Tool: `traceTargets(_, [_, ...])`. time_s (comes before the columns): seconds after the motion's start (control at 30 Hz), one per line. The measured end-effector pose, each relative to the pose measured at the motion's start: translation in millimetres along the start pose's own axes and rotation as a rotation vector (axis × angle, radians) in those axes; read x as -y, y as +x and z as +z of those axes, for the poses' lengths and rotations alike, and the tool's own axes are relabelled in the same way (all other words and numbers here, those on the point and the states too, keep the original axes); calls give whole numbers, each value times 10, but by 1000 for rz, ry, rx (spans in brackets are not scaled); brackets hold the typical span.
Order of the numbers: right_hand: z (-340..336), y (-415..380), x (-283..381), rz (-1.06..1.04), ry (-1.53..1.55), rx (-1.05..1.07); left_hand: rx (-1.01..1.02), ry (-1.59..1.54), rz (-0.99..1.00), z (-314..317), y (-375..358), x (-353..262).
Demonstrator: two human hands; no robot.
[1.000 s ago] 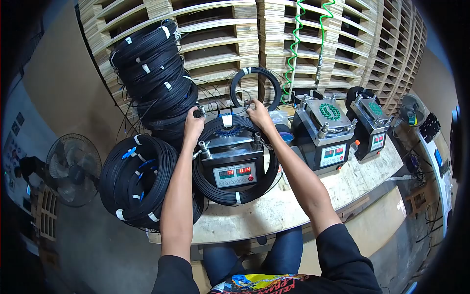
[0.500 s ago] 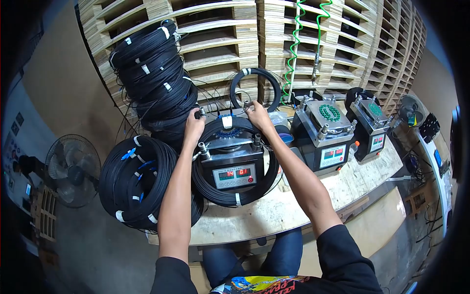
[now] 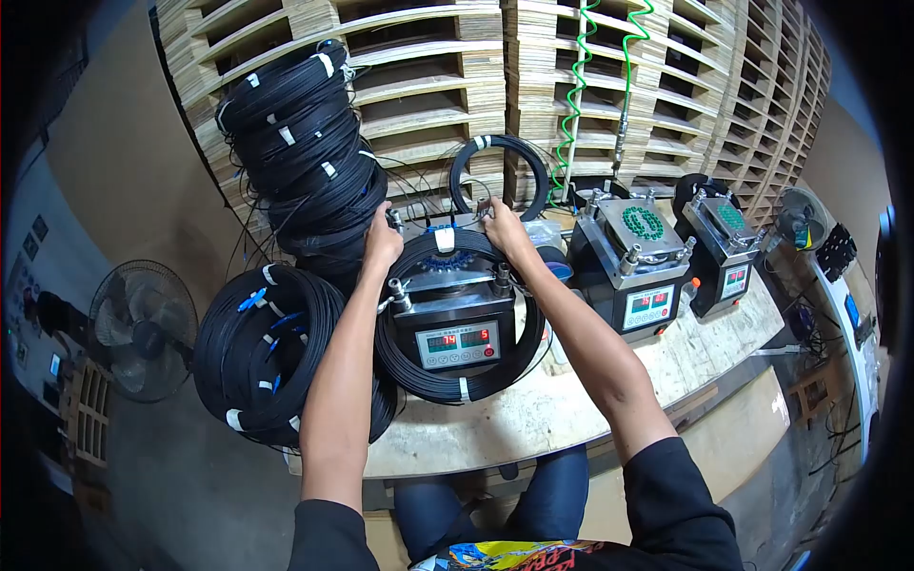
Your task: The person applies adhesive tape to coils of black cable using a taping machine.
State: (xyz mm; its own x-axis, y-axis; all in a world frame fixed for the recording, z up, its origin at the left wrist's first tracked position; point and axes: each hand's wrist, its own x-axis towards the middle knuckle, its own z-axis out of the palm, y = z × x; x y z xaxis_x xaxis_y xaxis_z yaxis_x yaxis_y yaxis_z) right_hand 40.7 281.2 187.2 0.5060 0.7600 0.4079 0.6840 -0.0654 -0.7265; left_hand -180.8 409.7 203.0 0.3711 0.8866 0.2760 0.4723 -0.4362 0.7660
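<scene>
In front of me stands a polishing machine (image 3: 457, 344) with a red-lit display and a metal top plate. A coil of black cable (image 3: 464, 388) hangs around it, bound with white tape. My left hand (image 3: 383, 241) is closed on a metal corner post (image 3: 395, 219) at the machine's back left. At the back right, my right hand (image 3: 503, 228) is closed on another corner post (image 3: 481, 213), mostly covered by the fingers. Blue connectors (image 3: 446, 265) sit in a ring on the top plate, partly hidden by the coil.
Coiled black cables form a tall stack (image 3: 305, 143) and a low pile (image 3: 271, 352) at left. Two similar machines, a nearer one (image 3: 636, 252) and a farther one (image 3: 728, 247), stand right on the wooden table (image 3: 457, 447). Pallets (image 3: 409, 57) rise behind; a green air hose (image 3: 574, 95) hangs down.
The right-hand number on the near machine's display has gone from 0.1 to 5. Both hands keep nearly the same place at the rear posts. The view has shifted slightly.
</scene>
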Motion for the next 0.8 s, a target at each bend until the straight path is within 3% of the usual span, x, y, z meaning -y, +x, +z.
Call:
traceTargets(0.13, [-84,-41,106,82,-72,18,7,4,-38,35,-16,-71])
traceTargets(0.2, [-45,-15,69,93,-49,31,-20,-125,-169,-40,-173,-249])
traceTargets(0.43, [25,93,80,60,8,54,-63,-6,-190,-21,-157,-322])
traceTargets(0.57, [-17,-2,194,105,103,-28,52,43,-116,8,-7,-155])
traceTargets(0.73, [-132,-79,372,196,-55,-30,88,51,-127,23,-12,-235])
traceTargets(0.8, [-140,-113,409,239,-114,-32,10,-19,-127,36,-52,-228])
